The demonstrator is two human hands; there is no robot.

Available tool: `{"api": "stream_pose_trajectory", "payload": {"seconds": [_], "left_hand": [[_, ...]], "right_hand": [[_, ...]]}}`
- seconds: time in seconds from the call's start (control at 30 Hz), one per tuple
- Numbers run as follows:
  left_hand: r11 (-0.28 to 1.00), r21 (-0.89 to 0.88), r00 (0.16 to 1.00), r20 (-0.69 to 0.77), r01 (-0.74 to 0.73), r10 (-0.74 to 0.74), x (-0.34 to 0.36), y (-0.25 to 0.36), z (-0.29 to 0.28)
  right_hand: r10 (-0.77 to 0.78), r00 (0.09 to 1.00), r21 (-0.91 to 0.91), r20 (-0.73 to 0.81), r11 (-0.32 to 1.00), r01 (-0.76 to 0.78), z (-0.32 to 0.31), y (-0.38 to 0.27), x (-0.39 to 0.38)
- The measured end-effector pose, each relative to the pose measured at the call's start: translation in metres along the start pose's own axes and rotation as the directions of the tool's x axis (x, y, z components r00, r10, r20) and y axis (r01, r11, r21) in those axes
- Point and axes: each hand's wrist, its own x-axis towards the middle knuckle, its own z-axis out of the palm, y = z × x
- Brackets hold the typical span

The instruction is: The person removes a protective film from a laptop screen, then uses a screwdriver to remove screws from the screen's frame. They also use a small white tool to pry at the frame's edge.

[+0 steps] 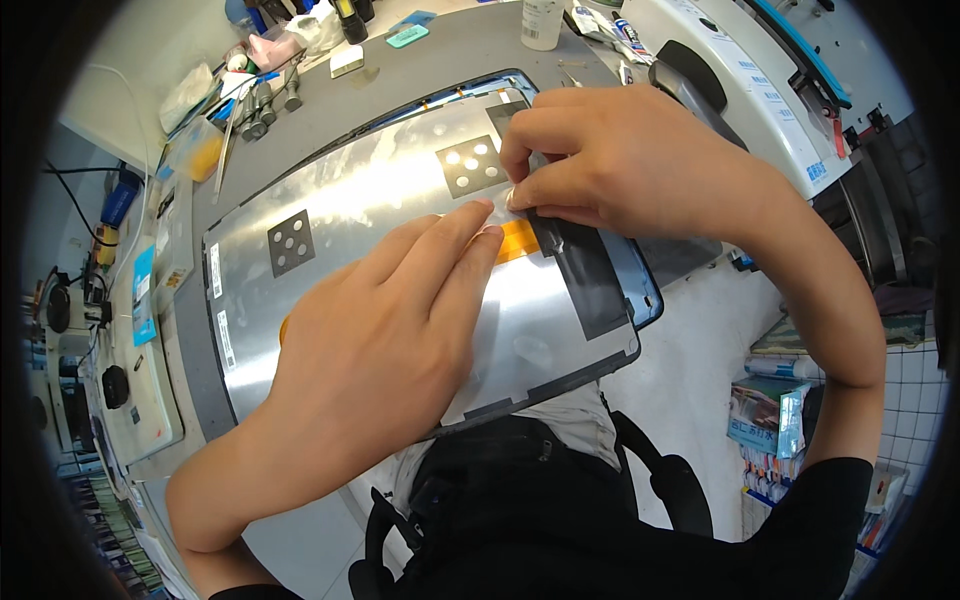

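Observation:
A silver metal-backed tablet screen panel [248, 280] with two dark dotted patches, an orange flex ribbon [518, 242] and a black strip [590, 285] along its right side lies over a blue-edged frame [645, 285]. My left hand [375, 330] rests on the panel, fingers stretched toward the upper right, their tips just left of the ribbon. My right hand [630, 165] is curled in a pinch at the panel's upper right, above the ribbon; what lies between its thumb and finger is too small to make out.
Tools and bottles [265, 110] crowd the back left of the grey mat [440, 45]. A translucent cup [541, 25] stands at the back, a white machine [760, 100] at the right. Trays and a phone-like device [116, 385] sit left; packaged goods [760, 415] fill a shelf lower right.

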Motion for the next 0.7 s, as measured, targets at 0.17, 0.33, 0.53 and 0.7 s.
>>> {"api": "stream_pose_trajectory", "payload": {"seconds": [0.17, 0.33, 0.53, 0.7], "left_hand": [[1.000, 0.015, 0.999, -0.047, -0.012, 0.012, 0.004, -0.004, 0.012], [0.999, 0.017, 0.998, -0.034, -0.048, 0.048, 0.007, -0.009, 0.014], [0.999, -0.003, 0.999, -0.008, -0.044, 0.044, 0.010, -0.011, 0.017], [0.993, 0.077, 0.996, 0.023, -0.090, 0.088, 0.010, -0.010, 0.018]], "right_hand": [[-0.018, 0.998, -0.011, -0.065, 1.000, 0.018, 0.004, -0.001, 0.001], [-0.137, 0.987, -0.060, -0.089, 0.989, 0.132, 0.005, 0.003, 0.004], [-0.155, 0.985, -0.120, -0.079, 0.982, 0.145, 0.009, 0.001, 0.002], [-0.135, 0.990, -0.139, -0.045, 0.982, 0.127, 0.007, -0.003, -0.003]]}}
